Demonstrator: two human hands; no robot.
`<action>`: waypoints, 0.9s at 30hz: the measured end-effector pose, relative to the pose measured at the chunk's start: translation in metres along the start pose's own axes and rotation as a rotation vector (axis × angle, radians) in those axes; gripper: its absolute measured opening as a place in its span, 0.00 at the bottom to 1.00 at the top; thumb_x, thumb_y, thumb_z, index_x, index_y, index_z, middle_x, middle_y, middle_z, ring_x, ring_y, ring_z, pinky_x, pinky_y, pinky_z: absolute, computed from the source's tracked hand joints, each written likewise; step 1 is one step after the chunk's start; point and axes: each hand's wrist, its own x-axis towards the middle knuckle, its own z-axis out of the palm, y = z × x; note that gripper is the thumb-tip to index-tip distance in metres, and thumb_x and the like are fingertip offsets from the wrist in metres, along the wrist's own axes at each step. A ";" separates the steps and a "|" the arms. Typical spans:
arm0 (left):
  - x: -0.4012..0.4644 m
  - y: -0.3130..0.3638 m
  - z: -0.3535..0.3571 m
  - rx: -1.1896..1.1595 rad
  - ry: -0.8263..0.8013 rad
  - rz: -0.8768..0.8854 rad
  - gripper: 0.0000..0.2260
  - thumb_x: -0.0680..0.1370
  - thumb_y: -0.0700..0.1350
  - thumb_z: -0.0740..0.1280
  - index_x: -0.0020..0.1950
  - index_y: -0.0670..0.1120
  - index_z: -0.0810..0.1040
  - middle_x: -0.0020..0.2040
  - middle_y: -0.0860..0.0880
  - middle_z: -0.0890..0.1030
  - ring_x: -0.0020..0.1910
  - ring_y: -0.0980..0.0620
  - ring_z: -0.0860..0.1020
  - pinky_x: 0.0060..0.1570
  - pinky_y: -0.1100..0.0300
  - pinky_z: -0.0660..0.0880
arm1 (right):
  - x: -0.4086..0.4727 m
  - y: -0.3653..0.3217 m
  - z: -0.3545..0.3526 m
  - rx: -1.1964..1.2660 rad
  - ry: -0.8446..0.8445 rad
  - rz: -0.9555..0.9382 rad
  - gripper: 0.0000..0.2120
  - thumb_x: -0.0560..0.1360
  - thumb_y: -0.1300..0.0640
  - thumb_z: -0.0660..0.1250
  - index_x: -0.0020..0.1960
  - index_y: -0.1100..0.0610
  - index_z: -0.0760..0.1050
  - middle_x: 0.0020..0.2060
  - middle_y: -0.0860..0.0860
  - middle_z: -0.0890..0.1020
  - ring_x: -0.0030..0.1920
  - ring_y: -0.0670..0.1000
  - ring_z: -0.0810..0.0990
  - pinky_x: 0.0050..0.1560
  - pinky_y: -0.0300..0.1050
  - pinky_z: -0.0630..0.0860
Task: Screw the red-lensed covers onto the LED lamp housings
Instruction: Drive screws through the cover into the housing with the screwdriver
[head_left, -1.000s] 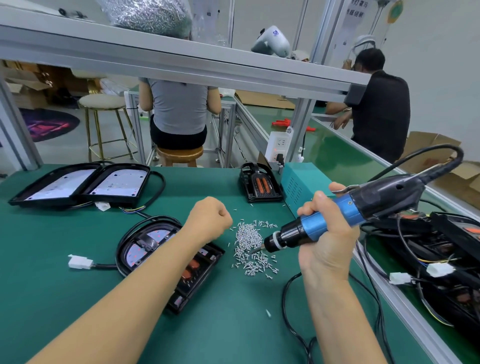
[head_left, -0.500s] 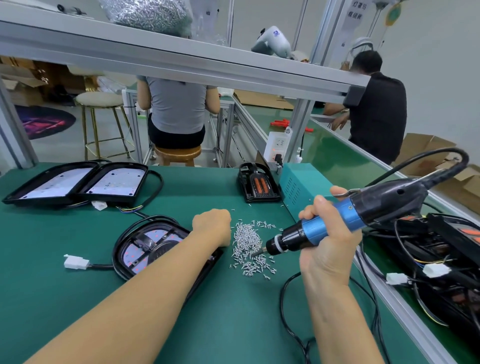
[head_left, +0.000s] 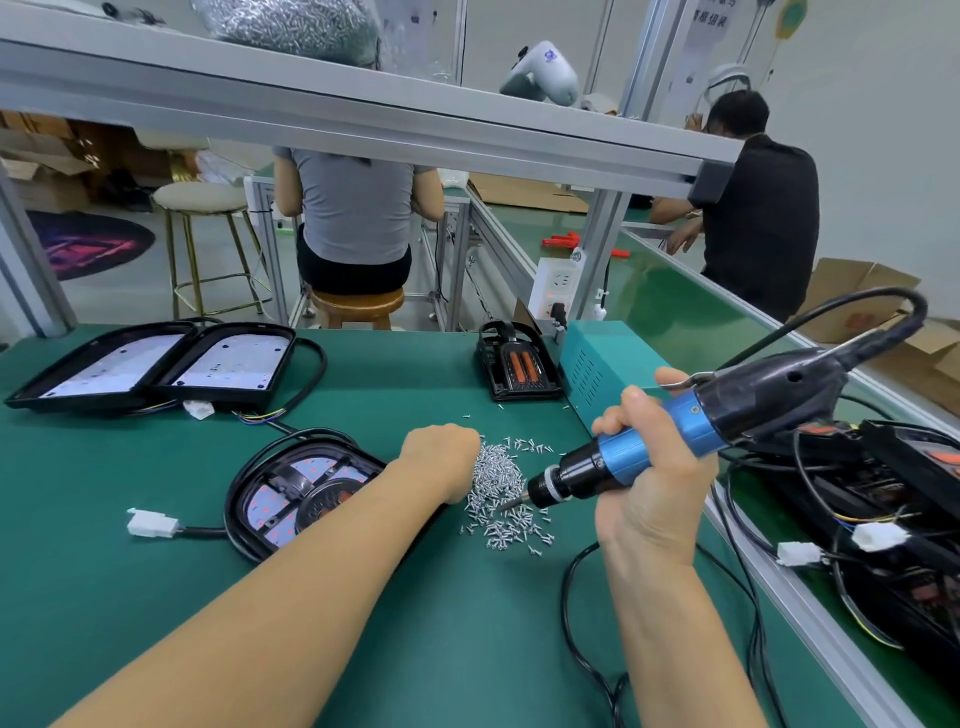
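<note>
Your left hand (head_left: 441, 453) at screws (head_left: 501, 486), fingers hidden, grasp unclear; right hand (head_left: 649, 467) grips driver (head_left: 675, 434), tip just right of pile.

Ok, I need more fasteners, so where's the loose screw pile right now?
The screws lie mid-table on the green mat, between the left hand and the screwdriver tip, right of the lamp.

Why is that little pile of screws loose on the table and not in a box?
Loose, yes: the screws lie scattered straight on the green table. No box shows around them. Why, the picture cannot tell.
</note>
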 end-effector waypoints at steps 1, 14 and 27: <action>0.000 -0.001 -0.001 -0.053 -0.007 -0.004 0.06 0.74 0.35 0.61 0.38 0.43 0.70 0.46 0.42 0.78 0.47 0.41 0.78 0.38 0.55 0.69 | 0.000 -0.001 0.000 0.000 0.002 0.002 0.12 0.67 0.65 0.69 0.48 0.55 0.73 0.28 0.49 0.73 0.29 0.51 0.73 0.38 0.44 0.74; -0.083 -0.061 -0.011 -1.545 0.125 0.057 0.07 0.66 0.36 0.77 0.42 0.42 0.85 0.35 0.42 0.83 0.32 0.52 0.79 0.34 0.63 0.76 | 0.001 -0.015 0.022 0.327 -0.031 0.142 0.10 0.71 0.66 0.64 0.49 0.53 0.71 0.27 0.46 0.71 0.27 0.45 0.71 0.35 0.38 0.73; -0.148 -0.079 0.001 -1.724 0.254 0.001 0.09 0.73 0.31 0.68 0.41 0.42 0.85 0.39 0.38 0.84 0.31 0.50 0.81 0.32 0.65 0.76 | -0.038 -0.003 0.071 0.394 -0.153 0.261 0.10 0.68 0.64 0.64 0.47 0.53 0.72 0.26 0.46 0.71 0.26 0.45 0.70 0.34 0.37 0.73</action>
